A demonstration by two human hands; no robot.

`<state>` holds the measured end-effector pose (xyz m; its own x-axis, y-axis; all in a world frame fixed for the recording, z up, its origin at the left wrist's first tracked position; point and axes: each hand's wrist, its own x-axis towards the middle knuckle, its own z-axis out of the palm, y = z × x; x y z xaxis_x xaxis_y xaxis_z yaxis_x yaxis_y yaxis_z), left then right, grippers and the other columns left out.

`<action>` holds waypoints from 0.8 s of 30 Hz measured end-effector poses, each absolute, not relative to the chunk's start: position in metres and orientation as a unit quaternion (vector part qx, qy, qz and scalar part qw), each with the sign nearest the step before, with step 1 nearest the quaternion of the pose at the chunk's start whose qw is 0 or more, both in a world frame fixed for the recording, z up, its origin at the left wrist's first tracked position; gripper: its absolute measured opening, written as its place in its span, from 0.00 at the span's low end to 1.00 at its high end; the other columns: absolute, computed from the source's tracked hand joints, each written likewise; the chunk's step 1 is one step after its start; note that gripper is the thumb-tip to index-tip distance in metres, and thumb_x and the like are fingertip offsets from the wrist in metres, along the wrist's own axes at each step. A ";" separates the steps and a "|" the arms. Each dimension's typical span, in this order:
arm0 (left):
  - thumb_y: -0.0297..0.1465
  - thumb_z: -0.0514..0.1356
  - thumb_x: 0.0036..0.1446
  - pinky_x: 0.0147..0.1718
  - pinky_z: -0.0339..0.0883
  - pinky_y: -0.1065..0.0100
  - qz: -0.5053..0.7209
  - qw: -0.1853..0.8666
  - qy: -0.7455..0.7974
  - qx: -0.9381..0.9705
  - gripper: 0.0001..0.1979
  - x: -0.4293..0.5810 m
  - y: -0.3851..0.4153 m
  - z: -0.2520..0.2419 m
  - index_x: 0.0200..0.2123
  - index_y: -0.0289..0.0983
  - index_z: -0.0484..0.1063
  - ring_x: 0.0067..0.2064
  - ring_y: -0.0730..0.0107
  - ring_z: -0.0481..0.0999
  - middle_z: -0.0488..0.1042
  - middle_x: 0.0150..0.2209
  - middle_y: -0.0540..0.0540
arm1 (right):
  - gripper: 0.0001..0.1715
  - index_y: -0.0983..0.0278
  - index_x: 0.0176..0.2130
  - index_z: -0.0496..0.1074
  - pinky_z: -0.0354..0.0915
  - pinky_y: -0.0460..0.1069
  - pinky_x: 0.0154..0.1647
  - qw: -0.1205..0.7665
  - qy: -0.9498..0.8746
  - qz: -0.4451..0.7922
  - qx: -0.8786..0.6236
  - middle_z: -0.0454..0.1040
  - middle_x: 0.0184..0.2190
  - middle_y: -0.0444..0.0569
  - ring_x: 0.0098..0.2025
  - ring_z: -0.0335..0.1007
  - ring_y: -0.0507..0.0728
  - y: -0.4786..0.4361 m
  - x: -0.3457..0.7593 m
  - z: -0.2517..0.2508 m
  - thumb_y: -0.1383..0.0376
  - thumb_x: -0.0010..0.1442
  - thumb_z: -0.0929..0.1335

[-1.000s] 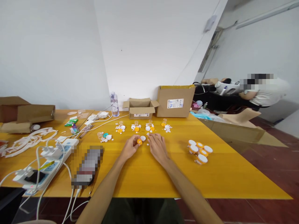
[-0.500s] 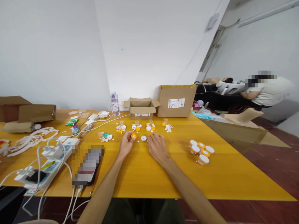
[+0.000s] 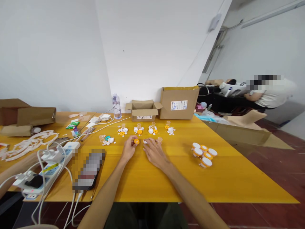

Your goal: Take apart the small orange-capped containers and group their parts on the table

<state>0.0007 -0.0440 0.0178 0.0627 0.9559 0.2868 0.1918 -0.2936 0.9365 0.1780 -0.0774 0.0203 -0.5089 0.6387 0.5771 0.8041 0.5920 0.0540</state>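
My left hand (image 3: 129,149) is closed, with its thumb and fingertips around a small orange ring-shaped cap (image 3: 136,141). Just right of it, my right hand (image 3: 155,153) lies low over the table with its fingers stretched out. Its fingertips partly cover a white round cap (image 3: 145,142); whether they press on it I cannot tell. A small clear cup (image 3: 160,139) stands just beyond the right fingers. Behind both hands are little groups of parts, among them an orange cap (image 3: 139,132), a white cap (image 3: 151,131) and a clear cup (image 3: 138,125).
Several orange-and-white capped cups (image 3: 206,162) stand to the right. On the left lie a phone (image 3: 89,170), a power strip (image 3: 68,151) with cables and another person's forearm (image 3: 17,168). An open carton (image 3: 143,113), a large box (image 3: 177,109) and a bottle (image 3: 116,106) line the back.
My right hand has moved left, its fingers now over the white cap. The clear cup beyond that hand has come into sight. Another person's forearm has appeared at the left edge.
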 end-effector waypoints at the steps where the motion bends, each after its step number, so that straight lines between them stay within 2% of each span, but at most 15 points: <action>1: 0.24 0.62 0.51 0.46 0.71 0.65 0.502 0.377 0.460 0.628 0.12 0.001 -0.044 0.018 0.40 0.39 0.72 0.42 0.67 0.79 0.78 0.42 0.47 | 0.11 0.61 0.41 0.74 0.60 0.58 0.50 0.267 -0.849 -0.162 -0.427 0.73 0.49 0.55 0.52 0.64 0.63 -0.077 0.179 0.019 0.70 0.64 0.62; 9: 0.24 0.61 0.53 0.43 0.72 0.67 0.444 0.402 0.402 0.693 0.18 0.013 -0.054 0.018 0.48 0.40 0.70 0.40 0.70 0.79 0.78 0.44 0.47 | 0.14 0.60 0.44 0.72 0.60 0.54 0.44 0.338 -0.821 -0.151 -0.434 0.75 0.43 0.51 0.45 0.66 0.60 -0.074 0.180 0.017 0.74 0.63 0.63; 16: 0.21 0.59 0.52 0.43 0.72 0.67 0.419 0.407 0.363 0.726 0.22 0.016 -0.059 0.019 0.51 0.39 0.69 0.40 0.70 0.78 0.78 0.44 0.45 | 0.12 0.59 0.39 0.73 0.59 0.53 0.40 0.318 -0.839 -0.128 -0.422 0.74 0.37 0.49 0.41 0.64 0.60 -0.074 0.181 0.018 0.74 0.62 0.65; 24: 0.22 0.58 0.52 0.41 0.72 0.68 0.411 0.396 0.365 0.736 0.21 0.016 -0.062 0.021 0.50 0.38 0.69 0.38 0.70 0.77 0.78 0.41 0.47 | 0.11 0.60 0.35 0.72 0.58 0.52 0.39 0.306 -0.842 -0.137 -0.423 0.73 0.34 0.49 0.39 0.63 0.59 -0.073 0.181 0.016 0.75 0.61 0.64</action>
